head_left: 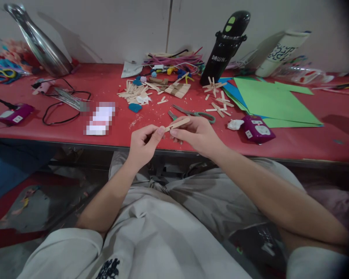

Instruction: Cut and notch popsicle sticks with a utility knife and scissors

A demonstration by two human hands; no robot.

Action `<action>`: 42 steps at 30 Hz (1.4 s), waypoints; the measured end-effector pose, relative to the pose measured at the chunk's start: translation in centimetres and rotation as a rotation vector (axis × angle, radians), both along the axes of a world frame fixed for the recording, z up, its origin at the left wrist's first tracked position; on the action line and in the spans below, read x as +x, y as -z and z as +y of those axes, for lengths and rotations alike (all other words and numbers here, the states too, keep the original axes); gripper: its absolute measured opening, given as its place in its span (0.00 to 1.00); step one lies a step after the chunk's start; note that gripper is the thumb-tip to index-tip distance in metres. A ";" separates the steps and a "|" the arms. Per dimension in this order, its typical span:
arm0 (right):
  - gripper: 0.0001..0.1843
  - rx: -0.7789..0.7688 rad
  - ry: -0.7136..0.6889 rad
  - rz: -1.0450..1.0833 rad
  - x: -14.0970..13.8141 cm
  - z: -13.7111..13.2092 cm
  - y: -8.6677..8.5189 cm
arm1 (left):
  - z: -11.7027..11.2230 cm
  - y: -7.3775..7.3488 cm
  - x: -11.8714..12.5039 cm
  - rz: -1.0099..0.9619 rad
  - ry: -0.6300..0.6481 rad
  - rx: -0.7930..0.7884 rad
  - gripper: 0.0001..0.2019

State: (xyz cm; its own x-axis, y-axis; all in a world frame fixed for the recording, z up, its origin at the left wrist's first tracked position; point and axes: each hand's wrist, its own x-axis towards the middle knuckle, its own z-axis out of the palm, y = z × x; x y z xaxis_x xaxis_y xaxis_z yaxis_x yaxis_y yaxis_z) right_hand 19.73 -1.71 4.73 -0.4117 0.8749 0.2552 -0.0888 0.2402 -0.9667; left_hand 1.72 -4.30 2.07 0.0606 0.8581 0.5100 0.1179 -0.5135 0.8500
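Observation:
Both hands meet over the front edge of the red table (75, 131). My right hand (196, 135) pinches a pale wooden craft stick (178, 124) that points up and to the right. My left hand (144, 144) is curled, its thumb and forefinger gripping the stick's left end. Just beyond the hands lie green-handled scissors (195, 113). Farther back sits a heap of loose craft sticks (136, 93), along with a small panel of joined sticks (178, 90) and a few crossed-stick pieces (219, 108).
Green and blue paper sheets (267, 102) lie at the right beside a purple power strip (257, 130). A black bottle (225, 46), a steel kettle (40, 42), pipe cleaners (177, 60), black cables (64, 108) and another purple device (13, 114) stand around.

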 end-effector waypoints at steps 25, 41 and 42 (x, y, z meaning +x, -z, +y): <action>0.12 0.285 0.285 -1.015 5.2 5.3 -0.3 | 3.5 0.4 -3.7 0.521 -0.170 -0.166 0.20; 0.25 0.380 0.349 -1.194 3.4 2.9 -0.3 | 6.7 2.1 -5.2 0.707 -0.235 -0.122 0.12; 0.24 0.380 0.353 -1.120 3.6 2.8 -0.6 | 6.7 2.1 -5.2 0.696 -0.245 -0.115 0.11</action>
State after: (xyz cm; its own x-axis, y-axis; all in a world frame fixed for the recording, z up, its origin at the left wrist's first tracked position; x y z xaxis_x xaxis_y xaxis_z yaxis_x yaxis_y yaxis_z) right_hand 23.30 1.11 5.31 -0.3232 0.9299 0.1757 0.8701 0.3650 -0.3312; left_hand -3.52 2.39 -0.05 0.1367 0.9341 0.3299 0.7483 -0.3156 0.5835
